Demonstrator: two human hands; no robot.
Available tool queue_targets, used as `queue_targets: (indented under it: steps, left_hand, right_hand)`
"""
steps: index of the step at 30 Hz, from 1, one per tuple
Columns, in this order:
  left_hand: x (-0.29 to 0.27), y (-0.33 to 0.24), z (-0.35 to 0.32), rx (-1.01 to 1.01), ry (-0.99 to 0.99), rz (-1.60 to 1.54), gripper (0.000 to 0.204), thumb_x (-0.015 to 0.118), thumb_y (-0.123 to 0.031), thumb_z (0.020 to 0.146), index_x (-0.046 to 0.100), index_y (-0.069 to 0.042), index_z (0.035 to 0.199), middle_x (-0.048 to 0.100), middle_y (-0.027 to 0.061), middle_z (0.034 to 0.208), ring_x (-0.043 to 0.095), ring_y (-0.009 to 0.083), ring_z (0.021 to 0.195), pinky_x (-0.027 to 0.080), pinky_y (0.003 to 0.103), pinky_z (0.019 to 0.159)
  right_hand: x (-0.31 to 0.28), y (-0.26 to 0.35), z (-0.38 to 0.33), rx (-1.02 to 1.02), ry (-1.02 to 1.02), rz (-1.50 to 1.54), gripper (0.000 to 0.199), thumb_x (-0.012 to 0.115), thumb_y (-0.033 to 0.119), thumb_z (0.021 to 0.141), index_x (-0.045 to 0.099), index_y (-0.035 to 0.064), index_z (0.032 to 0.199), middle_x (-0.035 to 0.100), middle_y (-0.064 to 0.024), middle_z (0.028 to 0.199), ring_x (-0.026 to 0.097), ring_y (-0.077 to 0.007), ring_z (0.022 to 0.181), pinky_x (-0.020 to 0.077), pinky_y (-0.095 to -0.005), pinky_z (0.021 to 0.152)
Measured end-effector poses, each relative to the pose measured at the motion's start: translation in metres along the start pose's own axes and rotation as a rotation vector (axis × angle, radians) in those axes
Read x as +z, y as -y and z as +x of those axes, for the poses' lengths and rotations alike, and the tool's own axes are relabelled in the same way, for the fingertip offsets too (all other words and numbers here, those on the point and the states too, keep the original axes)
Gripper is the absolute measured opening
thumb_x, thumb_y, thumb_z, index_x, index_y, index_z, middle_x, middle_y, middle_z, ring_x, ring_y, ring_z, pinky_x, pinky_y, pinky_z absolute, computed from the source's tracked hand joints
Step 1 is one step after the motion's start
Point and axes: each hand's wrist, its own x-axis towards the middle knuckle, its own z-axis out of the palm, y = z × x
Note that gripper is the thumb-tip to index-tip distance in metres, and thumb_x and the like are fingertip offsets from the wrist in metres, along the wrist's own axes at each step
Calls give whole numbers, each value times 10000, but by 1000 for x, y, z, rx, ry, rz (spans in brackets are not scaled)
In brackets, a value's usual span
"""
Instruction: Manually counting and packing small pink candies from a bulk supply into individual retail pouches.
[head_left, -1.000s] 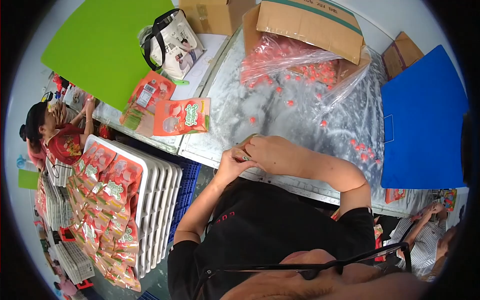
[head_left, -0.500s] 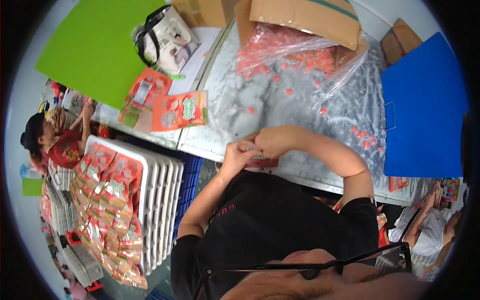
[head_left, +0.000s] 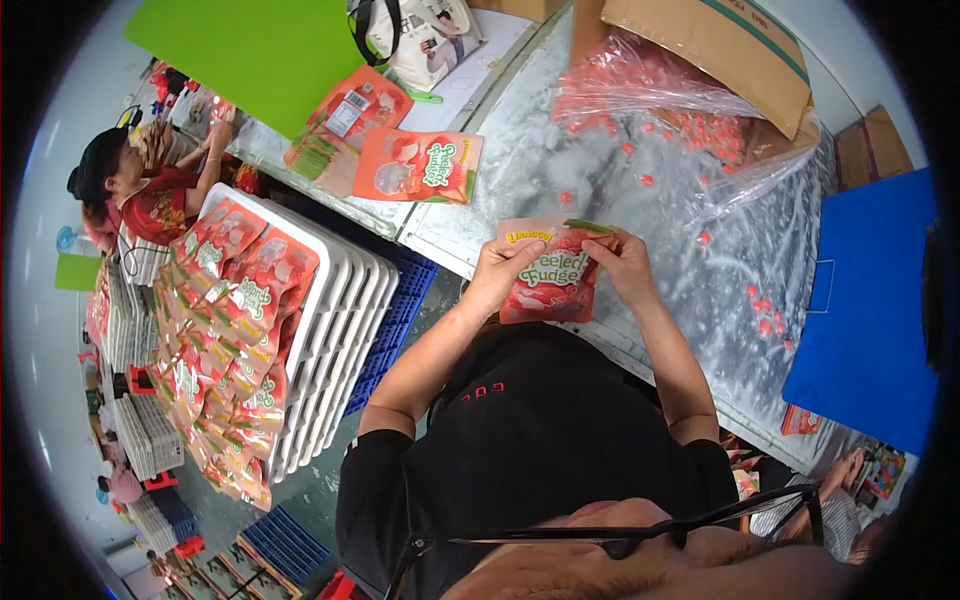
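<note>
A co-worker (head_left: pixel 135 185) in red is seen at far left beside stacked trays. Next to that, a white tray stack (head_left: pixel 340 330) is loaded with rows of orange-red pouches (head_left: pixel 235 330), and blue crates (head_left: pixel 395 320) are set against its right side under the worktop edge. On the worktop (head_left: pixel 470 225), which is covered in clear plastic sheeting, a green board (head_left: pixel 255 45) is laid at upper left, with loose pouches (head_left: pixel 415 165) lying flat just below it and a white bag (head_left: pixel 425 35) with black handles behind them. At centre, a single pouch (head_left: pixel 550 285) is held upright just above the near edge of the worktop, in front of a black shirt. The left hand (head_left: pixel 505 270) is clamped on the pouch's left edge, fingers curled over its top corner; the right hand (head_left: pixel 620 265) is closed on the right top corner, so that the pouch is pinched between both hands. Beyond the hands, small red sweets (head_left: pixel 640 180) are scattered over the sheeting and spill from a clear bag (head_left: pixel 660 95) lying in front of a cardboard box (head_left: pixel 720 45). More sweets are strewn toward a blue board (head_left: pixel 870 320) lying at the right end of the worktop.
</note>
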Motion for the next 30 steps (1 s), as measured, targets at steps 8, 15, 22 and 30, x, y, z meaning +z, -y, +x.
queue_targets:
  steps: [8,15,22,30]
  left_hand:
    - [2,-15,-9,44,-40,351,233,585,-141,998,748,14,1059,748,73,1037,676,133,986,533,302,901]
    - [-5,-14,-15,81,-10,213,292,568,-216,1026,754,6,990,740,25,946,629,62,880,515,254,809]
    - [-44,-40,-37,177,-171,-12,347,528,-267,1048,714,21,1102,740,99,1023,682,137,912,549,301,863]
    - [-133,-113,-60,578,-679,-215,480,572,-449,997,556,-47,1258,654,90,1190,640,240,1081,533,429,945]
  right_hand:
    - [26,6,3,-37,-8,-86,192,680,78,915,715,-22,1076,726,-30,951,633,-73,830,506,-236,738]
    - [32,-9,9,-24,50,142,176,687,31,895,721,-31,1056,740,-74,974,680,-118,848,530,-252,771]
    - [68,-17,51,-43,146,349,108,629,53,953,701,-10,1003,686,-12,945,605,-76,869,472,-235,762]
    - [124,48,85,65,427,443,479,463,316,1059,495,-16,1401,594,-141,1329,594,-203,1094,464,-339,968]
